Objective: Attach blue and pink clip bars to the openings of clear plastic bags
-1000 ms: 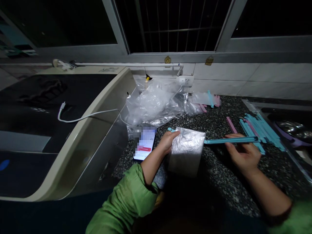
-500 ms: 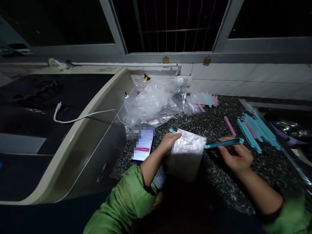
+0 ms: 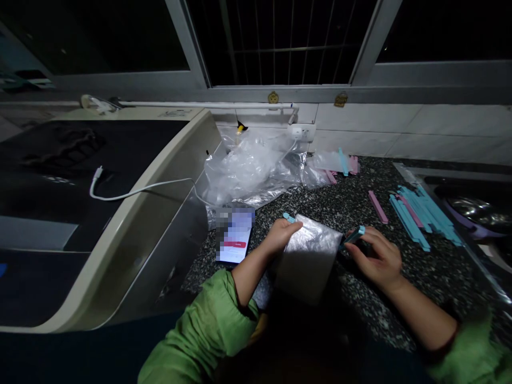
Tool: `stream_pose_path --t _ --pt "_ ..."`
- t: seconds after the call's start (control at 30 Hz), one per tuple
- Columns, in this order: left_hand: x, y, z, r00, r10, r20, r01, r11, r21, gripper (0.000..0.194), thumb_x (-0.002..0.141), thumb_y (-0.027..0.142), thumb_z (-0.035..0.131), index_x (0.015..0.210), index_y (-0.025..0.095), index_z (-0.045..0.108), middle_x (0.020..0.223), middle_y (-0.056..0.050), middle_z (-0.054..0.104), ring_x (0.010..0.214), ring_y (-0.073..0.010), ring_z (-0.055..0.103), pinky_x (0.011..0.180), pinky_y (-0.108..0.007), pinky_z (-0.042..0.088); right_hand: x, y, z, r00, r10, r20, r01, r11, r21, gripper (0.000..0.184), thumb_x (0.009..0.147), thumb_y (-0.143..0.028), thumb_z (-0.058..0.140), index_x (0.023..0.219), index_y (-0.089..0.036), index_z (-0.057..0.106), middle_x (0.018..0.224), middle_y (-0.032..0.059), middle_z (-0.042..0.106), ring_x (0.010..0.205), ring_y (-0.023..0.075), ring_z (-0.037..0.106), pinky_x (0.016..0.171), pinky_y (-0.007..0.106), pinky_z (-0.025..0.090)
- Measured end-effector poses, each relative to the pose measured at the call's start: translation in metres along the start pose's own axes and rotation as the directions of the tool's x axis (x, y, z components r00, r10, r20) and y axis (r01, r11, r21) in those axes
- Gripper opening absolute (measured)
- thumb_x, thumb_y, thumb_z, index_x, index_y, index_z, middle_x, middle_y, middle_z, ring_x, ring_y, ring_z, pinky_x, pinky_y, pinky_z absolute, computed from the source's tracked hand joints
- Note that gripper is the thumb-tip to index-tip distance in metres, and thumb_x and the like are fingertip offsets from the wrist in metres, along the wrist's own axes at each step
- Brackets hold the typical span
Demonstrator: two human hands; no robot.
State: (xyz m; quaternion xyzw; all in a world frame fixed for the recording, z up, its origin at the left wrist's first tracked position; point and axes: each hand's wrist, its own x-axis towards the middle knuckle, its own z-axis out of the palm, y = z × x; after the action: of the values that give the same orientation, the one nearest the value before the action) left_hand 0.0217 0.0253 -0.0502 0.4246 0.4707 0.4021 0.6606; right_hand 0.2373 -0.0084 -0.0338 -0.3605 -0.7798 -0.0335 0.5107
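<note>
A clear plastic bag [image 3: 308, 256] lies flat on the dark speckled counter [image 3: 360, 298]. My left hand [image 3: 282, 234] pinches its top left corner, where the tip of a blue sealing strip [image 3: 288, 217] sticks out. My right hand [image 3: 376, 256] is closed on the other end of the blue strip [image 3: 357, 233] at the bag's top right corner. Most of the strip is hidden by the bag's top edge.
A lit phone [image 3: 235, 234] lies left of the bag. Crumpled clear plastic [image 3: 252, 170] is heaped behind it. Several blue and pink strips [image 3: 420, 213] lie at the right beside a sink [image 3: 472, 213]. A white cable [image 3: 136, 189] crosses the appliance [image 3: 100, 213] at left.
My right hand has moved left toward the bag, pushing the blue strip along the bag's top edge so that much less of it shows. My left hand has stayed on the corner.
</note>
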Motion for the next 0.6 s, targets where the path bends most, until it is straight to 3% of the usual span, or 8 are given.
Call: stream_pose_path --t 0.4,0.5,0.6 --pt "-0.003 0.001 0.006 0.999 0.043 -0.032 -0.036 0.979 0.200 0.050 0.060 0.056 0.060 0.038 0.017 0.040 0.037 0.005 0.033 0.039 -0.0055 0.028 0.043 -0.024 0.018 -0.002 0.001 0.012 0.998 -0.010 0.068 0.007 0.999 0.045 0.017 0.073 -0.017 0.064 0.090 -0.020 0.062 0.076 0.0044 0.065 0.066 0.0161 0.061 0.057 0.030 0.051" --pt "-0.007 0.006 0.000 0.993 0.088 -0.078 -0.066 0.964 0.256 0.049 0.061 0.055 0.059 0.038 0.016 0.040 0.038 0.004 0.033 0.039 -0.0057 0.028 0.043 -0.023 0.018 0.004 -0.001 0.025 0.995 -0.039 0.090 0.033 0.997 0.071 0.017 0.075 -0.016 0.062 0.091 -0.021 0.061 0.077 0.0043 0.066 0.068 0.0156 0.061 0.058 0.029 0.051" --pt "-0.016 0.010 -0.018 0.968 0.168 -0.184 -0.098 0.935 0.341 0.048 0.062 0.050 0.060 0.036 0.016 0.039 0.037 0.005 0.029 0.040 -0.0057 0.026 0.043 -0.023 0.015 0.013 -0.004 0.048 0.995 -0.027 0.092 0.018 0.995 0.098 0.014 0.076 -0.018 0.061 0.089 -0.021 0.062 0.076 0.0043 0.065 0.067 0.0151 0.061 0.057 0.028 0.050"
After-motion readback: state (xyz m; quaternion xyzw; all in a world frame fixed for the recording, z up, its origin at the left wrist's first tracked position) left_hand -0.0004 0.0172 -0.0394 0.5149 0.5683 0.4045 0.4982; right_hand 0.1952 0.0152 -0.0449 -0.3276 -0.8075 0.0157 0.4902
